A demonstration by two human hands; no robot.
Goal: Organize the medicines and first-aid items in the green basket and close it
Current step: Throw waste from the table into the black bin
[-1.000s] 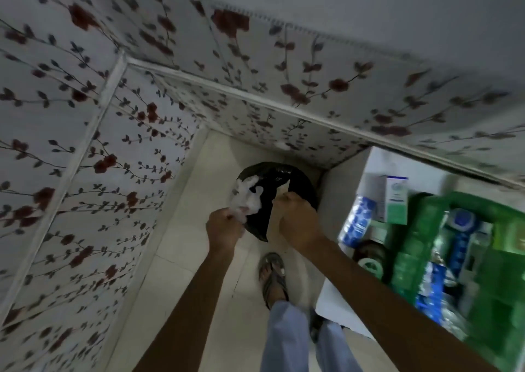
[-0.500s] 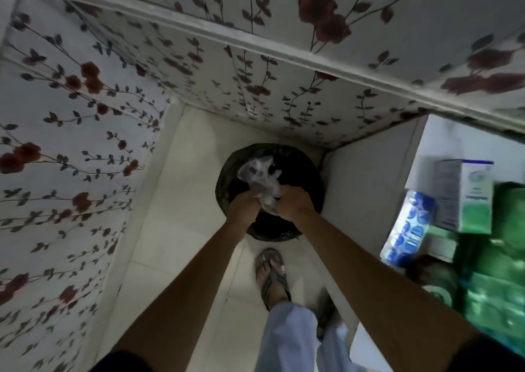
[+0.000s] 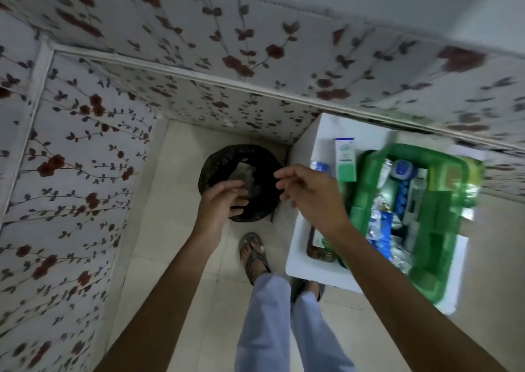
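Green basket (image 3: 443,263) sits full on the white surface (image 3: 295,261) at right; your left hand (image 3: 218,209) and right hand (image 3: 309,192) hover open, empty, above the black bin (image 3: 210,170).

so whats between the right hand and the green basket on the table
In the head view, a white-and-green box stands between the right hand and the green basket, with a blue-patterned pack peeking out just behind the hand.
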